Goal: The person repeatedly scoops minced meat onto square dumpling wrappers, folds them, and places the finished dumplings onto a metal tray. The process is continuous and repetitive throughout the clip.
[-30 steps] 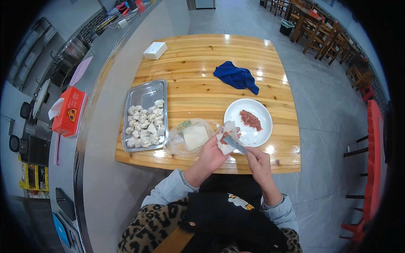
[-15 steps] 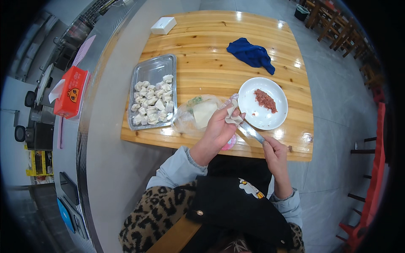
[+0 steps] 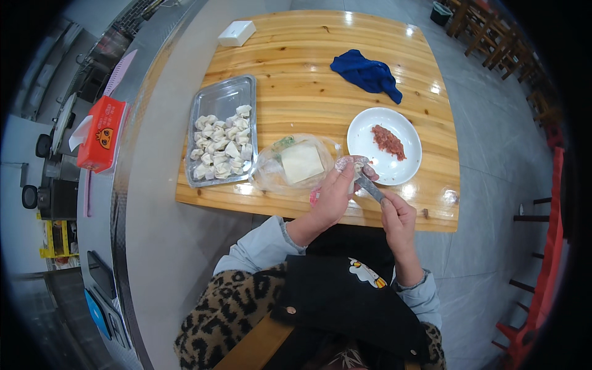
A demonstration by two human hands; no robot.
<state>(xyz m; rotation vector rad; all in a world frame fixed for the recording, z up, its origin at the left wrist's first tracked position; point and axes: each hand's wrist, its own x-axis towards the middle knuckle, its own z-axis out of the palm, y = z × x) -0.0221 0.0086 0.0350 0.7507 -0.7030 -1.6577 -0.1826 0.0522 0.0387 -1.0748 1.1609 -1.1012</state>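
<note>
grip: left hand (image 3: 333, 198) cupped, fingers closed around a dumpling wrapper (image 3: 347, 165) held over the near edge of the table (image 3: 320, 74), just left of the plate; right hand (image 3: 398, 216) pinched shut on a small spatula (image 3: 369, 187), its tip touching the wrapper.

wrapper: thin, pale, soft; judged light, limp, slightly tacky and easy to tear. best supported from beneath on curled fingers, edges left free, not pinched in the middle.

spatula: slim, grey, stiff; held at its near end.

plate (image 3: 401, 168): round, white, right of the hands; a small mound of pink minced filling (image 3: 387, 140) sits on it.

bag (image 3: 271, 176): clear, crinkled plastic, left of the hands, holding a square stack of pale wrappers (image 3: 301, 162); a bit of green shows at its far side, too small to tell.

tray (image 3: 225, 98): rectangular, metal, further left; folded dumplings (image 3: 223, 149) fill its near half.

cloth (image 3: 366, 73): blue, crumpled, far side of the table.

box (image 3: 237, 32): small, white, flat, at the far left corner.

tissue box (image 3: 100, 134): red-orange, upright rectangle with a cartoon face mark, white tissue protruding, on the grey counter (image 3: 132, 203) left of the table.
</note>
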